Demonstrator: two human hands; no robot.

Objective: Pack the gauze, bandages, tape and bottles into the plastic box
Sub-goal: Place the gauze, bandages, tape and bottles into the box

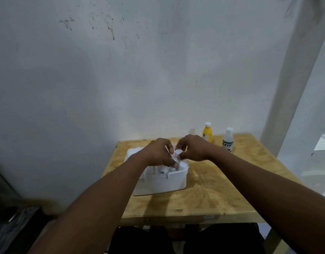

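Observation:
A white plastic box (163, 184) stands on the wooden table (213, 189), left of its middle. Both hands hover over the box's open top. My left hand (156, 154) reaches down into the box with fingers curled among white items (162, 171) inside. My right hand (192, 148) pinches a small white roll (177, 153) just above the box, and the left fingertips touch it too. A yellow bottle (207, 132) with a white cap and a clear bottle (227, 140) with a green label stand upright at the table's far right.
A stained white wall rises right behind the table. A white post (293, 88) stands at the right. Dark clutter (9, 220) lies on the floor at the lower left. My legs show under the table's front edge.

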